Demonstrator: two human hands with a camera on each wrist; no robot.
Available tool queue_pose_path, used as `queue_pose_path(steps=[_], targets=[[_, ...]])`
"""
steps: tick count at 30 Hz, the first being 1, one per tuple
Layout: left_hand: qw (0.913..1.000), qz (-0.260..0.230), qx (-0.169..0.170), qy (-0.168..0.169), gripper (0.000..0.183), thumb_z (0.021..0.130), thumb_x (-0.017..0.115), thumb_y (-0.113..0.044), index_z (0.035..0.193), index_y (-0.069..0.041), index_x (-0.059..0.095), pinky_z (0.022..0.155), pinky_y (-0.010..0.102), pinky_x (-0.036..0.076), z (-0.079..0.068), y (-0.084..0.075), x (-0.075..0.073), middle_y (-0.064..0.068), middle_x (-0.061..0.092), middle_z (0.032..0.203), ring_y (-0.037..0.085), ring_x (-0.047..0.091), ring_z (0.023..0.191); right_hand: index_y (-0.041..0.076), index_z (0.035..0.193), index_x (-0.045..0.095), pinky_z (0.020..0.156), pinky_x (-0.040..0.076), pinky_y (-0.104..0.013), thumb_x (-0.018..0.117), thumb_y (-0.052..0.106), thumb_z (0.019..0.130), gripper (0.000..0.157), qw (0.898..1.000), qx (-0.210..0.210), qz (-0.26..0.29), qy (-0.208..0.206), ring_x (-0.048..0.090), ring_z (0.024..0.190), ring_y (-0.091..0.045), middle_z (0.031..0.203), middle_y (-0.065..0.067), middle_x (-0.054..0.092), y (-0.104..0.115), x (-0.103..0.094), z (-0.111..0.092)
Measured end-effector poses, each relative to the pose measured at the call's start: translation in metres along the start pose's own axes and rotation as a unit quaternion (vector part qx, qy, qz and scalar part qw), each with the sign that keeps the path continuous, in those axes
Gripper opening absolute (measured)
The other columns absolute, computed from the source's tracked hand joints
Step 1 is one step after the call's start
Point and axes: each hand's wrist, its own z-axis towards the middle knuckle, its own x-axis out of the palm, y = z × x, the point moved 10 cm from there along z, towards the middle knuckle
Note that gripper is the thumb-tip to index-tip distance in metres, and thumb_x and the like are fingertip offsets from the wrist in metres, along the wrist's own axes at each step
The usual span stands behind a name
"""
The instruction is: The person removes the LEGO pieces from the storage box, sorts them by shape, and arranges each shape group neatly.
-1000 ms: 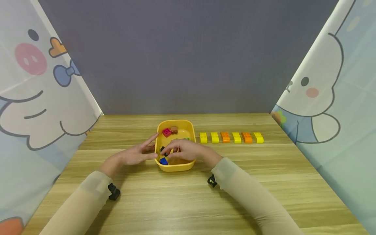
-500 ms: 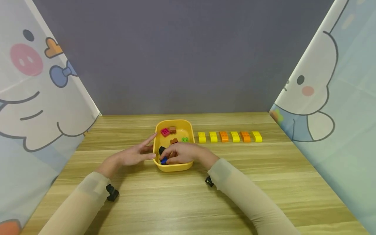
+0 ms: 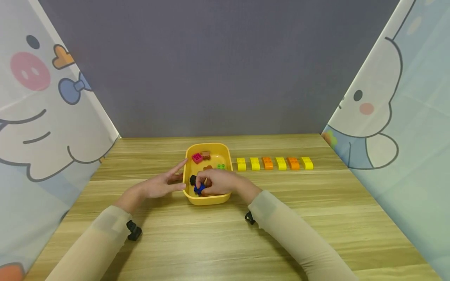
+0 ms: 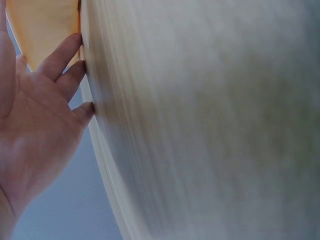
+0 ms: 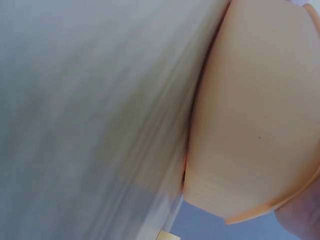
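In the head view, a yellow plastic bin (image 3: pixel 211 201) stands on the wooden table. My right hand (image 3: pixel 221 182) reaches over its right rim and pinches a blue toy brick (image 3: pixel 199 189) low in the bin. Spread and fairly straight, the fingers of my left hand (image 3: pixel 159 186) touch the bin's left side. A black brick (image 3: pixel 192 179) lies just left of the right fingertips. Further back are a pink brick (image 3: pixel 197 157), a brown brick (image 3: pixel 206 155) and a green brick (image 3: pixel 220 166). Another brown brick (image 3: pixel 208 168) is partly hidden by my right hand.
To the bin's right, yellow and orange bricks (image 3: pixel 268 163) form a spaced row on the table (image 3: pixel 197 238). A dark grey panel (image 3: pixel 225 70) rises behind the table, with printed cloths (image 3: pixel 376 117) at both sides. The bin's outer wall (image 5: pixel 255 110) fills much of the right wrist view.
Inside the bin, my right fingers have moved from beside the black brick to the blue brick, gripped it and shifted it slightly right. My left hand stays against the bin.
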Motion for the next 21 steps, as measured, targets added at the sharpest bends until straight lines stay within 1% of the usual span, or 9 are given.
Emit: queue_pose_path(steps=[2,4,6,9,11,13,15,17,21], targets=[[1.0,0.004,0.005,0.001,0.097,0.111,0.065,-0.048,0.176,-0.042,-0.006,0.13,0.076,0.025,0.001,0.0,0.0,0.033,0.034,0.173,0.052,0.033,0.162,0.024,0.106,0.069,0.085,0.058,-0.023,0.078,0.019,0.104,0.01,1.0,0.004,0.007,-0.011,0.07,0.091,-0.004,0.108,0.007,0.073,-0.001,-0.002,0.0],[0.9999,0.009,0.007,0.001,0.097,0.111,0.065,-0.047,0.177,-0.041,-0.007,0.13,0.076,0.025,0.002,0.0,0.0,0.034,0.035,0.173,0.053,0.034,0.162,0.022,0.103,0.068,0.085,0.058,-0.022,0.079,0.018,0.103,0.012,1.0,0.005,0.009,-0.021,0.07,0.093,-0.004,0.109,0.005,0.071,-0.001,-0.004,0.0],[0.9999,0.009,0.006,0.003,0.097,0.111,0.065,-0.047,0.177,-0.041,-0.007,0.13,0.076,0.025,0.001,0.0,0.0,0.034,0.034,0.173,0.053,0.034,0.162,0.021,0.105,0.067,0.086,0.059,-0.022,0.079,0.017,0.102,0.014,1.0,0.004,0.012,-0.029,0.07,0.095,-0.005,0.112,0.003,0.07,-0.001,-0.006,-0.001],[1.0,0.008,0.005,0.003,0.096,0.111,0.064,-0.048,0.177,-0.041,-0.006,0.129,0.076,0.025,0.001,0.0,0.0,0.033,0.035,0.173,0.053,0.034,0.162,0.02,0.12,0.065,0.087,0.059,-0.022,0.077,0.012,0.102,0.023,0.999,-0.007,0.022,-0.038,0.069,0.097,-0.008,0.12,-0.001,0.07,0.0,-0.008,-0.001],[1.0,0.006,0.004,0.003,0.096,0.111,0.064,-0.048,0.177,-0.041,-0.006,0.129,0.076,0.026,0.0,-0.001,0.0,0.033,0.035,0.173,0.052,0.034,0.162,0.021,0.134,0.065,0.09,0.06,-0.023,0.074,0.011,0.103,0.034,0.999,-0.015,0.027,-0.042,0.069,0.1,-0.011,0.127,-0.002,0.068,0.001,-0.009,-0.002],[1.0,0.005,0.007,0.002,0.096,0.111,0.064,-0.048,0.177,-0.041,-0.005,0.129,0.076,0.026,0.0,-0.002,-0.001,0.033,0.036,0.173,0.052,0.035,0.162,0.024,0.141,0.066,0.094,0.059,-0.024,0.072,0.009,0.104,0.04,0.998,-0.025,0.024,-0.048,0.067,0.104,-0.012,0.131,-0.003,0.065,0.001,-0.01,-0.003],[1.0,0.005,0.008,0.001,0.096,0.111,0.064,-0.048,0.177,-0.041,-0.005,0.129,0.076,0.027,0.0,-0.002,-0.001,0.033,0.036,0.173,0.052,0.035,0.162,0.025,0.142,0.07,0.097,0.059,-0.025,0.07,0.008,0.105,0.041,0.998,-0.03,0.018,-0.054,0.066,0.109,-0.014,0.132,-0.003,0.063,0.002,-0.011,-0.004],[1.0,0.006,0.007,0.001,0.096,0.111,0.064,-0.048,0.177,-0.041,-0.006,0.129,0.076,0.027,0.0,-0.002,-0.001,0.033,0.036,0.173,0.052,0.035,0.162,0.024,0.136,0.074,0.1,0.059,-0.025,0.071,0.006,0.104,0.037,0.997,-0.033,0.02,-0.061,0.067,0.112,-0.015,0.133,-0.004,0.063,0.002,-0.012,-0.004],[0.9999,0.011,0.005,0.001,0.095,0.112,0.063,-0.048,0.177,-0.041,-0.006,0.129,0.077,0.026,0.0,-0.001,-0.001,0.032,0.036,0.173,0.052,0.035,0.162,0.024,0.135,0.074,0.098,0.06,-0.025,0.074,0.005,0.103,0.036,0.997,-0.026,0.033,-0.069,0.069,0.111,-0.017,0.136,-0.006,0.064,0.001,-0.014,-0.005]])
